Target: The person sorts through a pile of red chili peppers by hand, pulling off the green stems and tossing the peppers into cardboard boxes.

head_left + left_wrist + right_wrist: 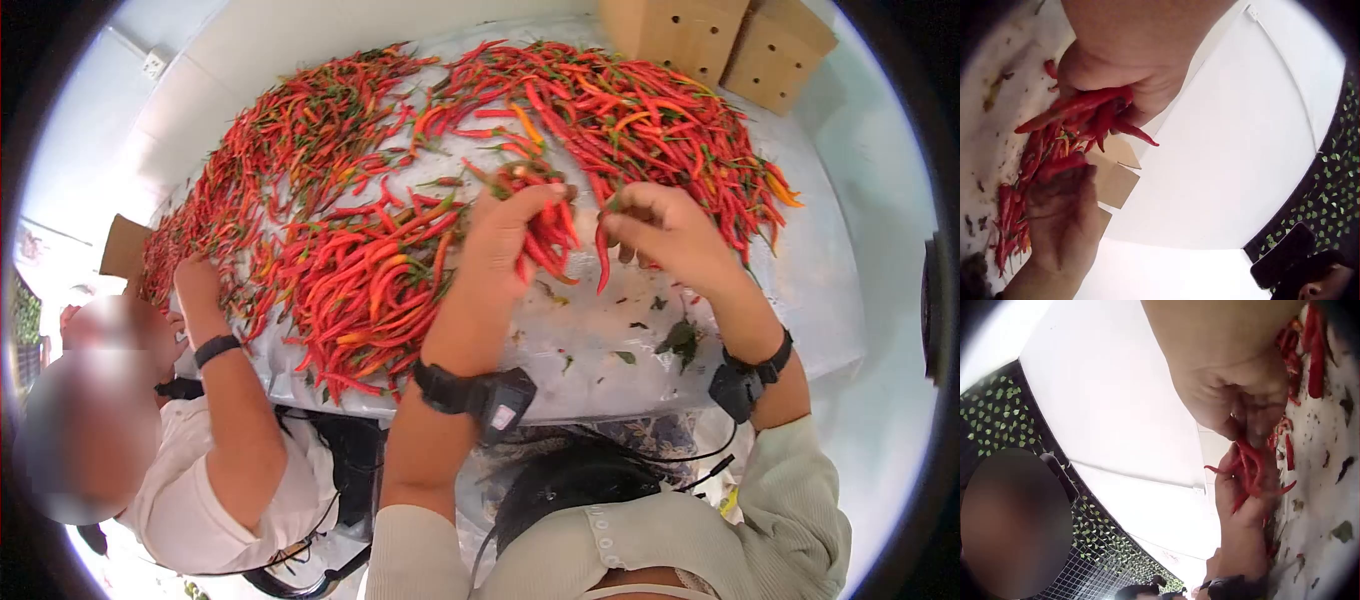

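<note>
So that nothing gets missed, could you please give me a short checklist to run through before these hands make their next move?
1. Left hand grips the bunch of red chilies: ok.
2. Right hand pinches a single chili: ok, it hangs from the fingers.
3. More chilies near the right hand: ok, the large pile lies just beyond it and looks easy to reach.
4. Table below the hands free of scraps: not ok, leaf bits lie there.
5. Other person's hand away from these two: ok.
6. Every chili in the bunch sound: cannot tell, fingers cover part.
</note>
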Action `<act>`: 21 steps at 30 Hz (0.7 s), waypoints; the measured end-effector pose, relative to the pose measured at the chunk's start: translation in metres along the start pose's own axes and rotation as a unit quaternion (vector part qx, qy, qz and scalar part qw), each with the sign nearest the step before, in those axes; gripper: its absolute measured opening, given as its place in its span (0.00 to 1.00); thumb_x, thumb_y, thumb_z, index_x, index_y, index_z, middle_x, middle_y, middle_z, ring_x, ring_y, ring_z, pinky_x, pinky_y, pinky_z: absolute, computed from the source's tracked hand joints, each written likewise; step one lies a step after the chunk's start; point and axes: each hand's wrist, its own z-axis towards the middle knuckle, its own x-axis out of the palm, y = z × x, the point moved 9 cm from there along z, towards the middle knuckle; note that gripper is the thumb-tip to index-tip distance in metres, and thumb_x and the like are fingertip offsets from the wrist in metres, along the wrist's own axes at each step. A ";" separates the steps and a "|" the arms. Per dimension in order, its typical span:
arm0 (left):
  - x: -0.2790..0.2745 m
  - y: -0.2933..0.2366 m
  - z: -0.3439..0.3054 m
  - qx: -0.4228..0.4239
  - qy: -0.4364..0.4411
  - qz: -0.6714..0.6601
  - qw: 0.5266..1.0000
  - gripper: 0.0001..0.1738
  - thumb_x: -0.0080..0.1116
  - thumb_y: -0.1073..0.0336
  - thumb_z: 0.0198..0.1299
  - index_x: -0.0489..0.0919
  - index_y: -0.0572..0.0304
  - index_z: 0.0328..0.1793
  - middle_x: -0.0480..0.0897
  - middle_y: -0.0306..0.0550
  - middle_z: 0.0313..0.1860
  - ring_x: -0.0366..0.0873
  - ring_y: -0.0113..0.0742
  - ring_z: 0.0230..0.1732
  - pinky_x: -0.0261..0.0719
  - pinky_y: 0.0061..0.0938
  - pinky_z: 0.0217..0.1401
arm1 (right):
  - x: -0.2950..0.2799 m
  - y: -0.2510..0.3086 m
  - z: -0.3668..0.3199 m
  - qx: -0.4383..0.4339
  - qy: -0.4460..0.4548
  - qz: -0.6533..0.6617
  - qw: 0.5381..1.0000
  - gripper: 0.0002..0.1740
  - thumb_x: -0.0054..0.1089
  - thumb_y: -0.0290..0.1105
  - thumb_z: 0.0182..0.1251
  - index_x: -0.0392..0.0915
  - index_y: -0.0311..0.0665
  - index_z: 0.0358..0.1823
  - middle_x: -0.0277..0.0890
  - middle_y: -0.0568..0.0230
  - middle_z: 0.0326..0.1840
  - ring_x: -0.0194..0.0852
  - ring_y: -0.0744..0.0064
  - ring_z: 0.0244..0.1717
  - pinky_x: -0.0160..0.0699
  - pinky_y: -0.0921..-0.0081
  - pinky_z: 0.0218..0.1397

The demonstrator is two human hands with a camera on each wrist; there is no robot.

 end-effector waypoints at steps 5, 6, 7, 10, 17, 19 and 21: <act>0.009 0.019 -0.003 -0.038 -0.020 0.020 0.999 0.10 0.58 0.76 0.53 0.72 0.65 0.41 0.78 0.44 0.32 0.79 0.35 0.33 0.81 0.29 0.36 | 0.005 -0.012 0.004 0.007 -0.028 0.091 0.995 0.14 0.59 0.35 0.64 0.74 0.31 0.42 0.78 0.63 0.31 0.74 0.79 0.26 0.73 0.80 0.27; 0.010 0.018 -0.004 -0.046 -0.014 0.008 0.999 0.11 0.60 0.76 0.53 0.71 0.63 0.42 0.78 0.44 0.33 0.79 0.34 0.33 0.81 0.28 0.37 | 0.005 -0.014 0.005 0.012 -0.041 0.097 0.994 0.14 0.59 0.35 0.64 0.74 0.30 0.42 0.78 0.63 0.31 0.74 0.78 0.27 0.74 0.80 0.27; 0.008 0.017 -0.004 -0.041 -0.021 0.017 0.999 0.12 0.60 0.76 0.53 0.71 0.63 0.42 0.78 0.44 0.33 0.79 0.34 0.33 0.81 0.28 0.38 | 0.005 -0.015 0.005 0.016 -0.053 0.102 0.993 0.13 0.59 0.34 0.64 0.74 0.30 0.42 0.77 0.63 0.31 0.74 0.78 0.27 0.74 0.80 0.27; 0.006 0.019 -0.002 -0.032 -0.030 0.042 0.998 0.13 0.61 0.76 0.53 0.71 0.62 0.42 0.78 0.43 0.34 0.78 0.32 0.33 0.80 0.27 0.39 | 0.001 -0.015 0.003 0.013 -0.096 0.081 0.992 0.12 0.58 0.33 0.64 0.73 0.30 0.42 0.78 0.61 0.31 0.76 0.78 0.29 0.77 0.79 0.30; 0.009 0.012 -0.002 -0.027 -0.007 0.128 0.991 0.17 0.63 0.77 0.49 0.70 0.61 0.45 0.78 0.42 0.37 0.78 0.30 0.35 0.79 0.25 0.39 | 0.002 -0.004 0.004 -0.079 -0.053 0.030 0.995 0.11 0.53 0.27 0.65 0.75 0.31 0.47 0.77 0.64 0.36 0.76 0.78 0.34 0.75 0.81 0.33; 0.016 0.000 -0.001 -0.008 0.008 0.179 0.984 0.17 0.63 0.77 0.49 0.71 0.61 0.44 0.79 0.42 0.37 0.78 0.30 0.36 0.78 0.24 0.40 | 0.002 0.003 0.001 -0.072 -0.040 0.018 0.996 0.12 0.54 0.27 0.64 0.75 0.30 0.47 0.76 0.63 0.39 0.75 0.77 0.37 0.75 0.80 0.36; 0.024 -0.021 -0.002 0.031 0.014 0.240 0.970 0.18 0.64 0.76 0.47 0.72 0.62 0.45 0.79 0.42 0.38 0.78 0.30 0.37 0.78 0.24 0.41 | -0.013 0.029 -0.005 -0.152 -0.072 -0.124 0.978 0.13 0.55 0.28 0.61 0.76 0.30 0.45 0.76 0.58 0.40 0.75 0.69 0.41 0.75 0.74 0.42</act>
